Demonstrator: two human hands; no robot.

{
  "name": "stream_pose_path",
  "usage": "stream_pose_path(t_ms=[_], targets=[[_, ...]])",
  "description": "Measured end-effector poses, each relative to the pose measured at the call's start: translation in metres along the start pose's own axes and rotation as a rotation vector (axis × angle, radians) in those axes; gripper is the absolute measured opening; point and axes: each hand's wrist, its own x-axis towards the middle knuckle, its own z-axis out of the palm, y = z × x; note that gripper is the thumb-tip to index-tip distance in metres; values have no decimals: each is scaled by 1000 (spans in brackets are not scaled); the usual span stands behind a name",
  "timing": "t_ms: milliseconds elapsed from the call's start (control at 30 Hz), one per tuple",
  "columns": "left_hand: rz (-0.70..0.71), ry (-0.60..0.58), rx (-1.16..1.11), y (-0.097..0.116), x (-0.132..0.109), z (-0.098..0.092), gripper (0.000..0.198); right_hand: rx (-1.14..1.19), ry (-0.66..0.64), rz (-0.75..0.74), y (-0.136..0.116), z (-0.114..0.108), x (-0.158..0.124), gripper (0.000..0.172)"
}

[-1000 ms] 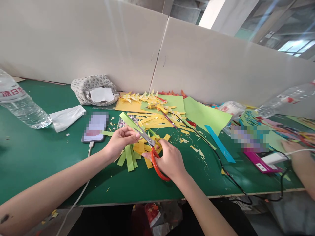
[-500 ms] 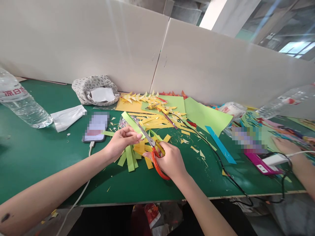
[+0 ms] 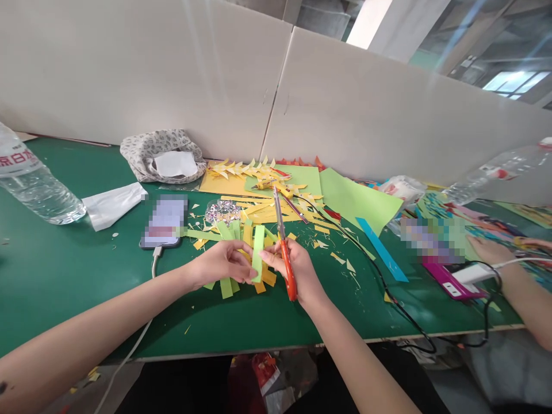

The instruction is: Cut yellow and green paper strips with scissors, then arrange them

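Observation:
A light green paper strip (image 3: pixel 258 253) stands nearly upright between my two hands. Its lower end is pinched by the fingers of my left hand (image 3: pixel 228 264). My right hand (image 3: pixel 297 267) is wrapped round the red-handled scissors (image 3: pixel 288 270), whose blades are together and point away from me; its thumb also touches the strip's right edge. Beneath the hands lies a pile of green strips (image 3: pixel 226 286) and yellow strips (image 3: pixel 268 278), partly hidden by my fingers. A pack of shiny sequins (image 3: pixel 222 211) lies just behind the pile.
A phone (image 3: pixel 166 221) on a cable and a water bottle (image 3: pixel 41 187) are at left. Behind lie a yellow glue gun (image 3: pixel 280 188), green paper sheets (image 3: pixel 357 198) and a cloth pouch (image 3: pixel 138 155). A blue strip (image 3: pixel 382 250), a magenta power strip (image 3: pixel 452 284) and another person's hand (image 3: pixel 491 253) are at right.
The scissors have come away from the green strip and swung upright with their blades together. The strip has turned from slanting to nearly vertical, and my right thumb now touches it.

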Motion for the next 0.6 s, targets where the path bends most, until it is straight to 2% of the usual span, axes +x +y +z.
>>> stream_pose_path(t_ms=[100,200,333,433,600], targets=[[-45,-103,37,-1,-2,2,26,166,28,15,1,0,2,36],[-44,-118,43,1,-3,0,23,246,91,13,-1,-2,3,40],[15,44,-30,5,-1,-6,14,309,167,2,-4,-3,2,40],[62,169,-137,7,1,-10,12,344,156,2,-4,-3,2,40],[45,144,-198,7,2,-10,9,360,110,-8,-2,-6,2,39]])
